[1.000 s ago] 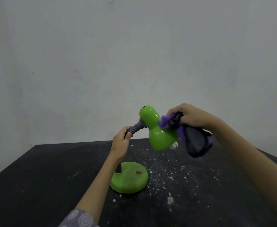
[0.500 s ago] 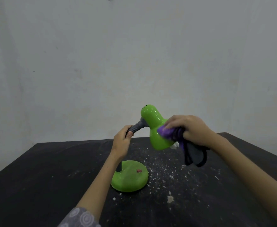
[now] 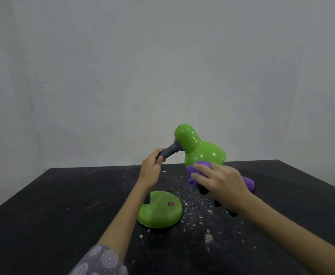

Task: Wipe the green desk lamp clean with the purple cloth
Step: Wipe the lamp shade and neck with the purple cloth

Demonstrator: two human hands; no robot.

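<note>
The green desk lamp stands on the black table, its round base (image 3: 160, 212) near the middle. Its glossy green shade (image 3: 199, 149) is tilted down to the right on a grey flexible neck (image 3: 169, 151). My left hand (image 3: 150, 169) grips that neck just below the shade. My right hand (image 3: 220, 182) presses the purple cloth (image 3: 192, 173) against the lower rim of the shade, fingers spread over it. A purple end of the cloth (image 3: 249, 183) sticks out behind my wrist, and dark parts hang beneath my hand.
The black table (image 3: 63, 215) is strewn with white crumbs and flakes (image 3: 194, 205) right of the lamp base. A plain pale wall (image 3: 162, 66) rises behind the table's far edge. A small red mark sits on the lamp base.
My right hand with the cloth has slid down the shade from its upper side to the lower rim. The left hand keeps its grip on the neck.
</note>
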